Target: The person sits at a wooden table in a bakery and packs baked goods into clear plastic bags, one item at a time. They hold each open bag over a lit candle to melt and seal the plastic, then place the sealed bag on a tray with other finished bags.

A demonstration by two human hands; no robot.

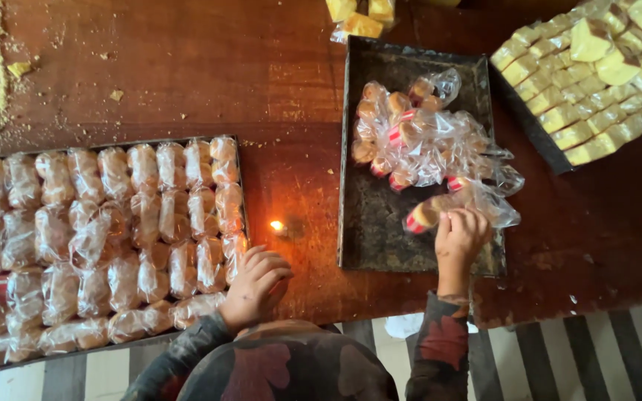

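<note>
The right hand [461, 236] pinches the end of a clear bag of small round cakes [440, 210] on the dark metal tray [380, 223], at the near edge of the pile of bags [425, 141]. The left hand [255, 286] is curled shut on the table, left of that tray. A small flame [277, 226] burns just left of the tray, and a big tray of packed bags [98, 238] lies further left.
</note>
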